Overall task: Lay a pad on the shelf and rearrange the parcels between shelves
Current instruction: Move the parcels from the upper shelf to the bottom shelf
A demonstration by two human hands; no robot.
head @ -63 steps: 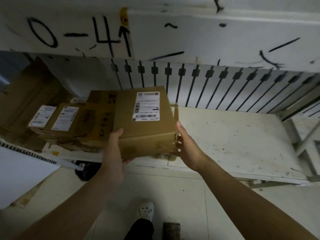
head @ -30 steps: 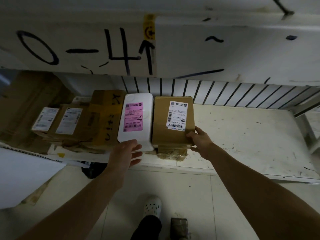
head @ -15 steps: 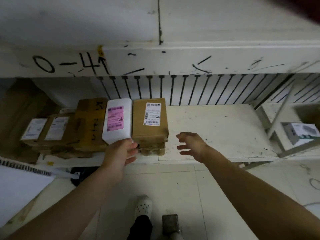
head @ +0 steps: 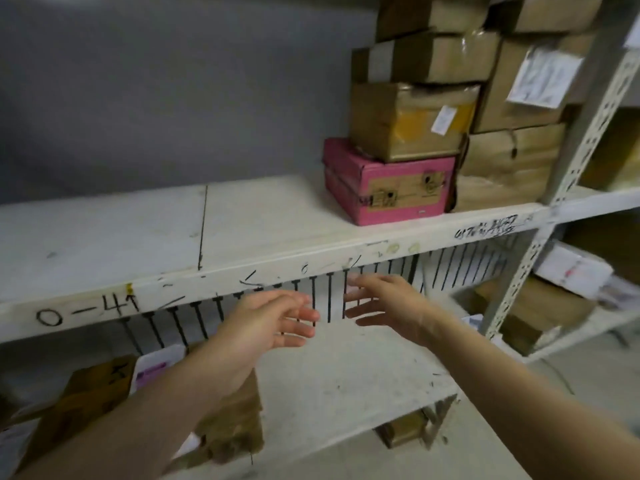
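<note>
My left hand [head: 266, 320] and my right hand [head: 384, 304] hover side by side in front of the upper shelf's [head: 138, 233] front edge, fingers spread, holding nothing. On that shelf at the right sits a pink box [head: 388, 188] with stacked brown cardboard parcels [head: 412, 119] on and beside it. Below, on the lower shelf [head: 346, 382], a row of parcels stands at the left: a brown box [head: 235, 420] partly behind my left arm, a white packet with a pink label [head: 156, 365] and another brown box [head: 86, 396].
A perforated white upright [head: 540, 244] bounds the shelves at the right, with more parcels [head: 540, 303] on the neighbouring rack. The left part of the upper shelf is bare. A grey wall stands behind. Another box [head: 401, 427] lies under the lower shelf.
Both hands let go of the brown parcel on the lower shelf and rose to the upper shelf's edge. My view lifted from the lower shelf to the upper one.
</note>
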